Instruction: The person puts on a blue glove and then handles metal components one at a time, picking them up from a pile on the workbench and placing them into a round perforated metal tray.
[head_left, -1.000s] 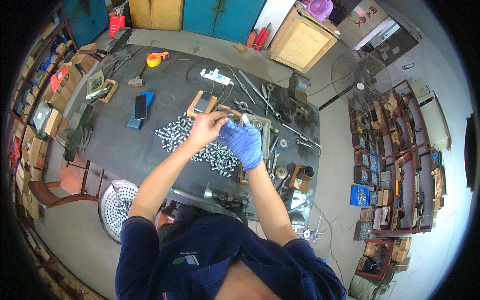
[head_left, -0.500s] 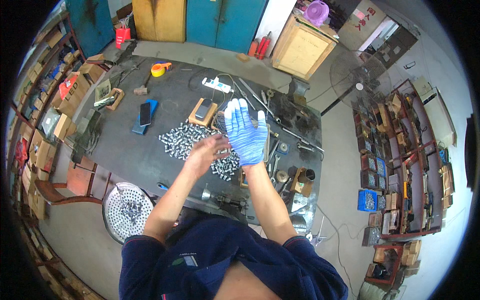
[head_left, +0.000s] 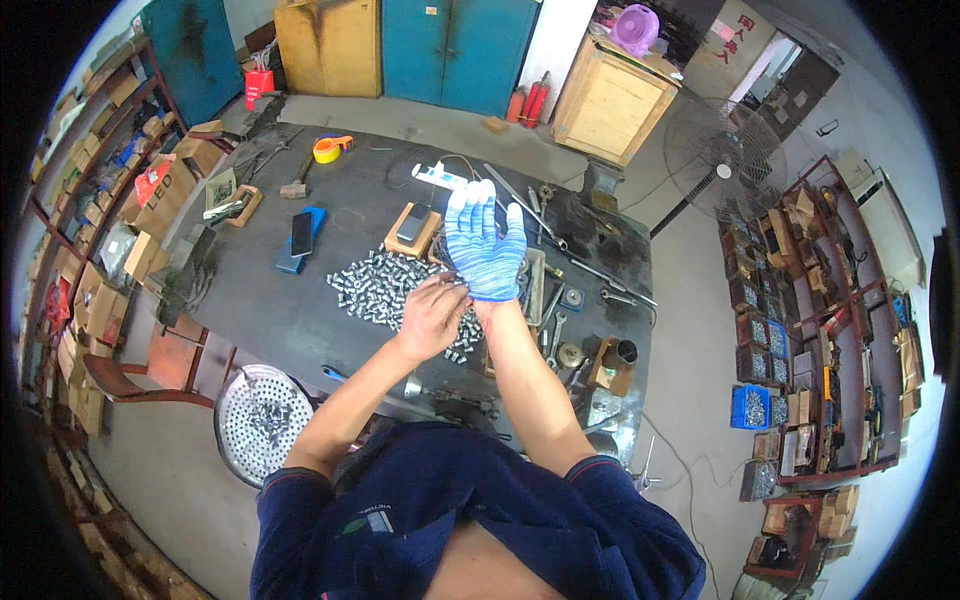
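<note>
A blue knitted glove with white fingertips covers my right hand, which is held up over the table with its fingers apart. My bare left hand is at the right wrist, its fingers closed on the lower edge of the glove. Beneath and to the left of both hands spreads a pile of small silvery metal fittings. Behind the pile, a dark grey device rests on a wooden block.
On the dark table lie a phone, a hammer, a tape dispenser and several wrenches. A perforated round tray holds more fittings at lower left. Right are a fan and shelves.
My left hand has moved in to the right wrist and closed on the glove's edge. The right hand's fingers have bent slightly. The whole view has shifted a little.
</note>
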